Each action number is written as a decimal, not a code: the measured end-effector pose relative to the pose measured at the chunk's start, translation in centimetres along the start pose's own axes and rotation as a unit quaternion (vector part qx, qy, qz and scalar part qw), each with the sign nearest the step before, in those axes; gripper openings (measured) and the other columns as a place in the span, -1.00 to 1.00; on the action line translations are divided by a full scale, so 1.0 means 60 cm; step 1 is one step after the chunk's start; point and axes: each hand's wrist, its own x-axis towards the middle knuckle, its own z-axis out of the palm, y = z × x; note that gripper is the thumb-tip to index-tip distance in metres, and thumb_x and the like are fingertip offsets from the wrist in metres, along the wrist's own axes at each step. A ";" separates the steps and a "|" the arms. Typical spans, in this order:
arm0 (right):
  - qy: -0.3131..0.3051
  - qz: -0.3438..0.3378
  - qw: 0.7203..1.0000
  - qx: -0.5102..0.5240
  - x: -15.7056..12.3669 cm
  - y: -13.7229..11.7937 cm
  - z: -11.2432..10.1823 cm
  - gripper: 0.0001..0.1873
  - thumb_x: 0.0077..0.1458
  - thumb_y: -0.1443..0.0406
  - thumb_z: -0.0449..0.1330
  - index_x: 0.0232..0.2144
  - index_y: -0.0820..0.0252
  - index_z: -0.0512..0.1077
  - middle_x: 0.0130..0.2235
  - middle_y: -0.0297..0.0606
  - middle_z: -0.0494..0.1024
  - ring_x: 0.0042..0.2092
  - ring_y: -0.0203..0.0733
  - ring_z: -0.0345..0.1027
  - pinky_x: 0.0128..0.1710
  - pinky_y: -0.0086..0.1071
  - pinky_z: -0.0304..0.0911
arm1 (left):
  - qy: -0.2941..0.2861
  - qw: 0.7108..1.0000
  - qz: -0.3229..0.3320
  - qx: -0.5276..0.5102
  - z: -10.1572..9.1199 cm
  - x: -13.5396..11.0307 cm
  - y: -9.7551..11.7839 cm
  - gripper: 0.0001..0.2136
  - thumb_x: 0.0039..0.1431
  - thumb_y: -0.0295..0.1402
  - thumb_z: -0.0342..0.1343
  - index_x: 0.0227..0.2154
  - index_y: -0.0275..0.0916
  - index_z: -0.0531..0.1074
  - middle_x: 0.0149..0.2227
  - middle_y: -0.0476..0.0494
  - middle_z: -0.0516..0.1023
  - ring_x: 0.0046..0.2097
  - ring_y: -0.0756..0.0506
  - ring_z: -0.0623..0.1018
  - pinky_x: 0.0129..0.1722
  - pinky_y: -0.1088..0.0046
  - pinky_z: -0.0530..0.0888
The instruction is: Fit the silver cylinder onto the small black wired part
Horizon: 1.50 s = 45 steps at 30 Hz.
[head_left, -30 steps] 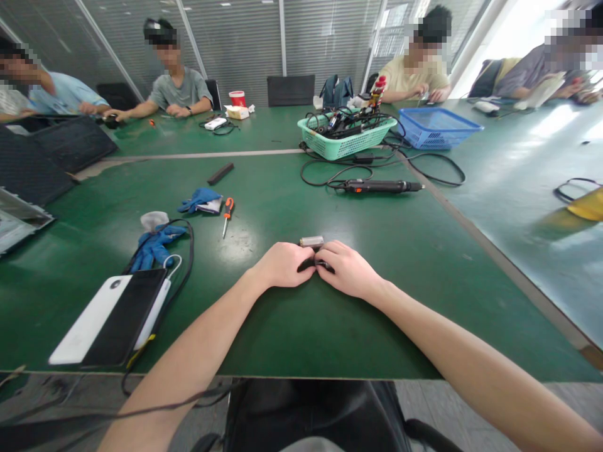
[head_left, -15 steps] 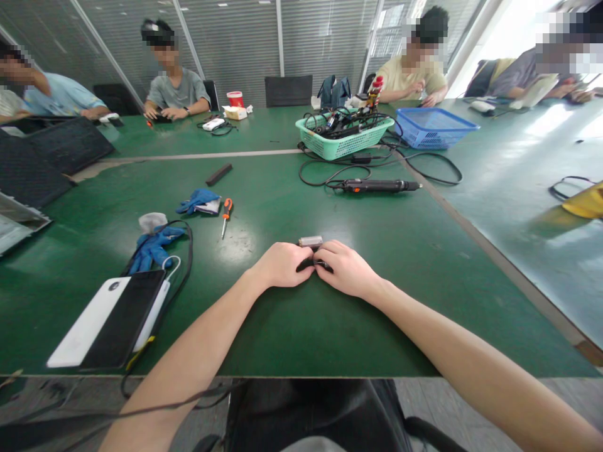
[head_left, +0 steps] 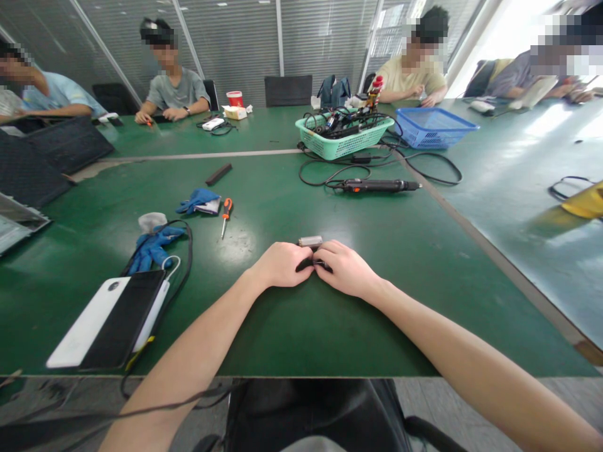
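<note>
Both of my hands meet over the green table [head_left: 330, 333], with thumbs and fingertips touching. My left hand [head_left: 283, 263] is closed on a small black object [head_left: 304, 264], and my right hand [head_left: 346, 267] is closed on its other side. Fingers cover most of this object, so its kind does not show. A short silvery cylinder [head_left: 310, 241] shows just beyond the fingertips; whether it is joined to the black object I cannot tell. Left of my hands lie an orange-handled screwdriver [head_left: 227, 210] and a blue glove [head_left: 195, 202].
A phone-like white and black slab [head_left: 89, 320] with cables lies left, near another blue glove [head_left: 153, 248]. Farther off are a black electric screwdriver [head_left: 377, 186], a dark bar [head_left: 219, 174], a green basket [head_left: 346, 145] of tools and a blue basket [head_left: 436, 132]. Several people sit around.
My hands and the black object stay in the same place. Across the table, the person in grey has shifted a hand slightly to the left; the person in light blue has also moved an arm.
</note>
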 end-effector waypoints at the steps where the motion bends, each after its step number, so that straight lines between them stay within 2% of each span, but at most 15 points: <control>1: 0.000 0.000 1.000 0.000 0.000 0.000 0.000 -0.92 0.25 0.40 0.18 -0.21 0.19 0.46 -0.13 -0.16 0.51 -0.07 -0.04 0.37 -0.01 -0.16 0.34 | 0.000 1.000 0.000 0.000 0.000 0.000 0.000 -0.82 0.28 -0.21 0.09 -0.26 -0.21 0.44 -0.32 -0.09 0.59 -0.33 -0.11 0.57 -0.37 0.39 0.36; 16: -0.004 -0.002 1.000 -0.011 0.001 -0.003 -0.003 -0.93 0.26 0.38 0.16 -0.25 0.18 0.45 -0.18 -0.16 0.50 -0.13 -0.06 0.36 -0.07 -0.18 0.33 | -0.005 1.000 -0.002 0.002 -0.002 -0.001 -0.001 -0.81 0.28 -0.20 0.09 -0.25 -0.21 0.46 -0.30 -0.11 0.60 -0.32 -0.11 0.57 -0.35 0.39 0.39; 45: -0.001 -0.004 1.000 -0.004 0.001 -0.001 -0.003 -0.93 0.25 0.38 0.16 -0.24 0.18 0.46 -0.16 -0.15 0.50 -0.10 -0.05 0.37 -0.04 -0.15 0.36 | -0.007 1.000 -0.003 0.001 -0.005 -0.001 0.000 -0.82 0.27 -0.19 0.11 -0.27 -0.21 0.45 -0.29 -0.10 0.60 -0.31 -0.11 0.58 -0.37 0.40 0.36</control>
